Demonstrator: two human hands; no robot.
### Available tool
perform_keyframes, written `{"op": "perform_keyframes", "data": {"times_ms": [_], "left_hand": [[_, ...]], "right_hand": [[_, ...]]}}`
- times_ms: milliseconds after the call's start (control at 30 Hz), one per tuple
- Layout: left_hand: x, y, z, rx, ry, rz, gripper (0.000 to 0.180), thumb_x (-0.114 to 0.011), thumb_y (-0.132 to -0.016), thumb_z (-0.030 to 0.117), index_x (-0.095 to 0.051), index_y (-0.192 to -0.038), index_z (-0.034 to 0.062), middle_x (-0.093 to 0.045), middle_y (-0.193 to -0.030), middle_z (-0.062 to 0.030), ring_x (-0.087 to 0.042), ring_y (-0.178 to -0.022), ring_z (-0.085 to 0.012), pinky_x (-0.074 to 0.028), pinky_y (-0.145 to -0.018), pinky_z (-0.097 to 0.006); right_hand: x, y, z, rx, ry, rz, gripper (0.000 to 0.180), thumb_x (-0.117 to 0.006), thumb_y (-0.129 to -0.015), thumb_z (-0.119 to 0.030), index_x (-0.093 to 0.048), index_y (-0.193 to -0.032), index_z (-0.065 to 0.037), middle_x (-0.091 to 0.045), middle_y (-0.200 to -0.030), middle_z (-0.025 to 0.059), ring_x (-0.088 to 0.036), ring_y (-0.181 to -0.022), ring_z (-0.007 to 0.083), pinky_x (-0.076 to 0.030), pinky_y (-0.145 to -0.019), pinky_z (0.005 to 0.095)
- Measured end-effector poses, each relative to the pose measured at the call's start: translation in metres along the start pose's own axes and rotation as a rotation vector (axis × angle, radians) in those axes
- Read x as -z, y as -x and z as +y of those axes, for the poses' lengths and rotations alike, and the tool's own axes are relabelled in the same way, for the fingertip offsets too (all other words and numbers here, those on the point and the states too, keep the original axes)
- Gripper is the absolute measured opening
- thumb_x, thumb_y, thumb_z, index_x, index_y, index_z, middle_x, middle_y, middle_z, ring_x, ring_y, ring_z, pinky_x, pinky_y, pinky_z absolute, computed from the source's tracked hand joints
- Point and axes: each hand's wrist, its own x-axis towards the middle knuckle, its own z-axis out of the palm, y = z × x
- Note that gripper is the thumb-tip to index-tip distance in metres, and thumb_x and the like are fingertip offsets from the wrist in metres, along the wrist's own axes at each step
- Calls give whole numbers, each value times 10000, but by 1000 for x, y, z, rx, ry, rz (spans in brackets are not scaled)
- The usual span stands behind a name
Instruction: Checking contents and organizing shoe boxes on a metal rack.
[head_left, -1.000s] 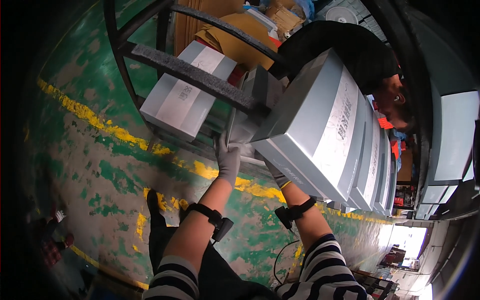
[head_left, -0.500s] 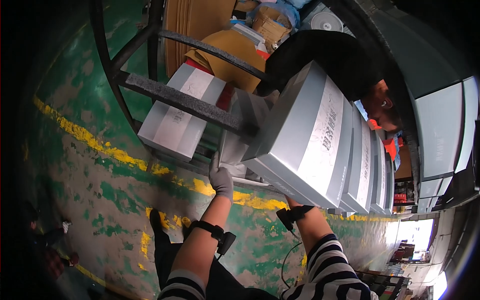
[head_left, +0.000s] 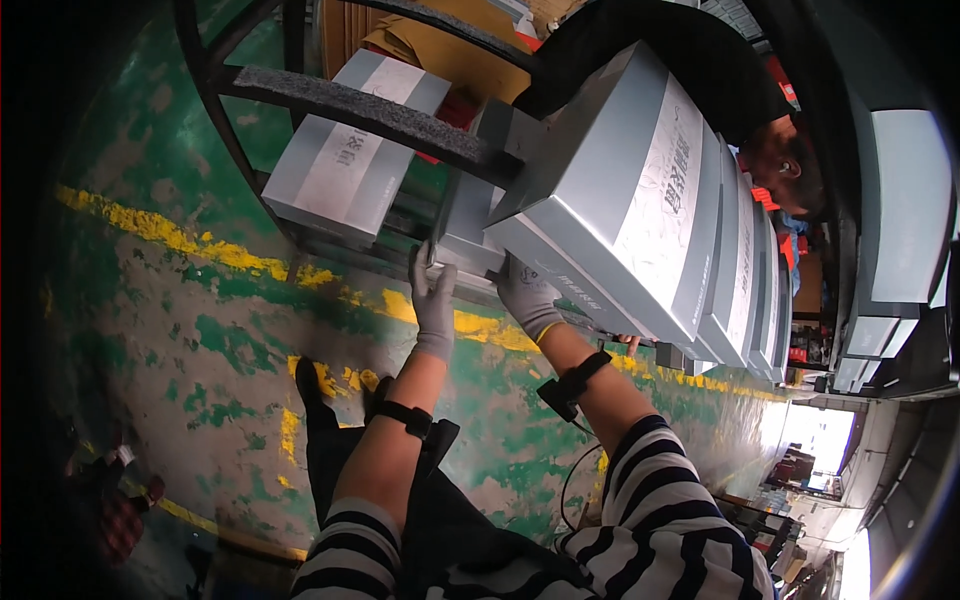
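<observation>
Both forearms extend forward from striped sleeves, each with a black strap at the wrist. Left hand [head_left: 433,300], gloved grey, is raised with fingers straight and together. Right hand [head_left: 527,300], gloved likewise, is turned upward, fingers curled.

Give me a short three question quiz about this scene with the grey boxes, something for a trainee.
1. True or false: both hands wear grey gloves.
2. Which hand presses against the nearest big grey box? A left, B right.
3. What colour is the line painted on the green floor?

Key:
1. True: left hand and right hand are gloved.
2. B; the left hand touches the edge of the smaller grey box beside it.
3. Yellow.
</observation>
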Motion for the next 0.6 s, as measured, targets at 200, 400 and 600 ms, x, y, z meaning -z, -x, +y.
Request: {"op": "perform_keyframes", "data": {"times_ms": [200, 400, 600], "left_hand": [[-6, -4, 2, -197, -311, -115, 719, -689, -938, 196, -327, -1545, 59, -436, -1491, -111, -399, -1369, -212, -318, -1136, -336], [9, -17, -10, -133, -275, -155, 742, -691, -943, 173, -295, -1554, 32, -413, -1510, -117, -410, -1347, -179, -320, -1119, -298], [34, -26, -3, 112, -133, -264, 693, -617, -988, 157, -262, -1571, 36, -413, -1513, -70, -414, -1330, -139, -344, -1086, -284]], "right_hand": [[8, 3, 5, 16, 33, 52, 397, -658, -851, -205, -567, -1200, -39, -617, -1084, 247, -611, -1005, 438, -489, -849, 506], [5, 20, -12, 112, 130, 265, 518, -615, -825, -131, -503, -1330, -113, -599, -1150, 239, -597, -1048, 448, -474, -850, 554], [0, 19, -11, 96, 186, 267, 616, -626, -786, -123, -465, -1380, -124, -592, -1168, 218, -595, -1059, 430, -475, -851, 534]]}}
